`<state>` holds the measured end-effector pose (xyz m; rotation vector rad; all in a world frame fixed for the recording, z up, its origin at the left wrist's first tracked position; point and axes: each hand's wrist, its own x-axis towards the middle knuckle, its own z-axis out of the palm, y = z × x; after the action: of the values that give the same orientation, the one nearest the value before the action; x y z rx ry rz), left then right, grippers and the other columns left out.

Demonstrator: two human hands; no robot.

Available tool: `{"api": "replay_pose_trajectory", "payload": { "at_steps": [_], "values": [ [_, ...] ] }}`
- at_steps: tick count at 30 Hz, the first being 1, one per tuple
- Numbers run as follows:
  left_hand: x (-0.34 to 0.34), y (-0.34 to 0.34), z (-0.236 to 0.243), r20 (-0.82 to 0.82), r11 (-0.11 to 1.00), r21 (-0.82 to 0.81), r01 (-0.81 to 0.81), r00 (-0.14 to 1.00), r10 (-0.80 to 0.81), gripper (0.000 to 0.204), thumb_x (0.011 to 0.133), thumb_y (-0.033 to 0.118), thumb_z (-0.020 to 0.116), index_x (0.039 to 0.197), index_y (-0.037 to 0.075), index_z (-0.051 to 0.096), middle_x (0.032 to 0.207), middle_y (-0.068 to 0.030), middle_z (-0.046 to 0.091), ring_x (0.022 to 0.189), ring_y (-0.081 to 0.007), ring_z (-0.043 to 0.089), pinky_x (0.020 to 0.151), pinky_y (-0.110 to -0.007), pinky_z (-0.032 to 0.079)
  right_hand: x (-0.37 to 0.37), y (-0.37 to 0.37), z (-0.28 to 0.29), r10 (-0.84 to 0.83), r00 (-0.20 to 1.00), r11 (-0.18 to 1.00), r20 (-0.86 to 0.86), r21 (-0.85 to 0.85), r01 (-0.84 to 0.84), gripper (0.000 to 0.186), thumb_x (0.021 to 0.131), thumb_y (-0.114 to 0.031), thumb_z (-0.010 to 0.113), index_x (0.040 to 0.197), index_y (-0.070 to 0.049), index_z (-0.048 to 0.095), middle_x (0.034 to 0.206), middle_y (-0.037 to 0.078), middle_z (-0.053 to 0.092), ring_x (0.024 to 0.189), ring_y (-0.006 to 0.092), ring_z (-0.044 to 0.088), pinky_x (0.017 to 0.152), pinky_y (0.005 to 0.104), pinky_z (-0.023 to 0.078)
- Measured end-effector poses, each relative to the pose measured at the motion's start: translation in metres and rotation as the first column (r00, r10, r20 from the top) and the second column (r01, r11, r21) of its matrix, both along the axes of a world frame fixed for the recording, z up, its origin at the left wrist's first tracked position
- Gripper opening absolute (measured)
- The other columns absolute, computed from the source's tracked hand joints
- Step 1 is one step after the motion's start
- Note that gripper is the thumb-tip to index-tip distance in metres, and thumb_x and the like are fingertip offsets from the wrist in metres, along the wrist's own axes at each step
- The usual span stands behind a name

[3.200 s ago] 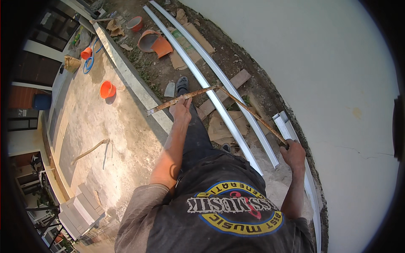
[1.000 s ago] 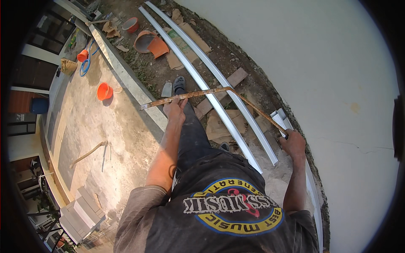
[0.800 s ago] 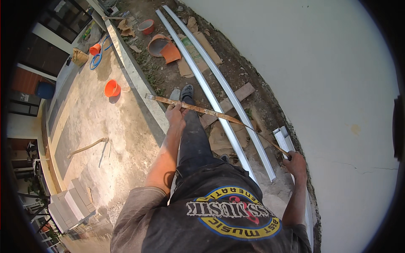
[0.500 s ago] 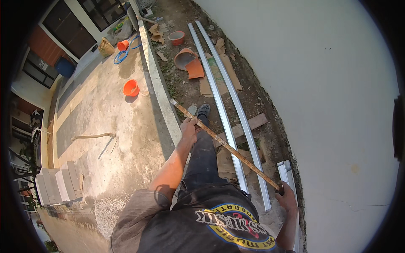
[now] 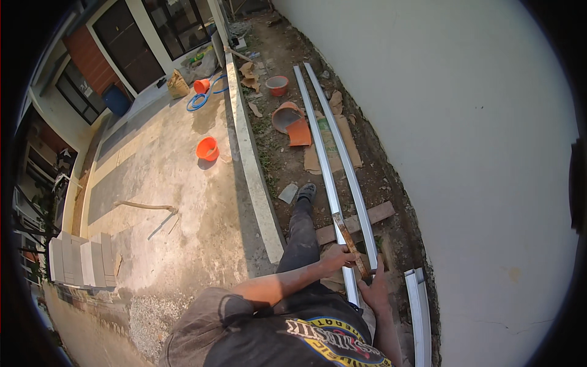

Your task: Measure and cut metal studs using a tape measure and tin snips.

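Note:
A thin wooden stick (image 5: 350,243) lies lengthwise between two long pale metal channels (image 5: 326,160) on the dirt strip beside a white wall. My left hand (image 5: 338,259) grips the stick's near part. My right hand (image 5: 374,287) holds its near end, just below the left hand. Both hands are close together over the channels. My left leg and dark shoe (image 5: 305,192) stretch forward beside the left channel.
A concrete curb (image 5: 251,165) separates the dirt strip from a paved yard. Orange buckets (image 5: 207,148), a broken clay pot (image 5: 287,117), a wooden board (image 5: 354,221), cardboard and a short channel piece (image 5: 417,306) lie around. The white wall (image 5: 465,153) rises on the right.
The stick swung from lying crosswise over the channels to lying along them. My hands came close together at its near end. The view tilted up toward the far yard.

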<state>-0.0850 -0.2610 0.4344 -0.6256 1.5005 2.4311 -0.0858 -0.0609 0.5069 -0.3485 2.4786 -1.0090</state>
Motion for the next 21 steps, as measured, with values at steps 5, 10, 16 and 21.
{"api": "replay_pose_trajectory", "payload": {
  "at_steps": [5,10,16,21],
  "values": [
    [0.012,0.012,0.007,0.033,0.975,-0.064,0.212,0.977,-0.21,0.025,0.091,0.025,0.076,0.095,0.0,0.073,0.086,-0.0034,0.071,0.079,-0.0135,0.067,0.076,-0.029,0.055,-0.001,-0.011,-0.007,-0.035,0.995,0.98,-0.094,-0.197,0.016,0.101,0.077,-0.011,0.076,0.156,0.0,0.015,0.132,0.026,0.05,0.116,0.034,0.056,0.098,0.0428,0.047],
    [0.014,0.008,0.005,-0.027,0.969,0.008,0.248,0.968,-0.248,0.041,0.093,0.03,0.073,0.119,-0.001,0.065,0.103,-0.0057,0.069,0.091,-0.0151,0.067,0.085,-0.032,0.054,0.003,-0.013,-0.01,-0.065,0.985,0.974,-0.159,-0.226,0.028,0.1,0.076,-0.006,0.074,0.156,0.002,0.015,0.136,0.025,0.046,0.117,0.033,0.055,0.099,0.0415,0.046],
    [0.022,0.01,0.048,0.082,0.944,0.18,0.277,0.952,-0.295,0.073,0.098,0.053,0.058,0.146,0.002,0.041,0.142,-0.0133,0.048,0.122,-0.0267,0.055,0.1,-0.044,0.049,0.003,-0.015,-0.005,-0.084,0.996,0.954,0.016,-0.288,0.084,0.096,0.08,-0.013,0.074,0.155,0.004,0.017,0.153,0.029,0.032,0.142,0.0401,0.036,0.116,0.0438,0.032],
    [0.026,0.025,0.04,0.134,0.846,0.51,0.156,0.957,-0.257,0.069,0.099,0.058,0.053,0.142,0.005,0.047,0.138,-0.0127,0.053,0.122,-0.0299,0.056,0.105,-0.05,0.044,0.009,-0.027,0.013,-0.042,0.998,0.94,-0.041,-0.34,0.026,0.088,0.084,-0.018,0.074,0.154,0.003,0.024,0.14,0.026,0.045,0.129,0.0389,0.048,0.109,0.046,0.038]
  ]
}}
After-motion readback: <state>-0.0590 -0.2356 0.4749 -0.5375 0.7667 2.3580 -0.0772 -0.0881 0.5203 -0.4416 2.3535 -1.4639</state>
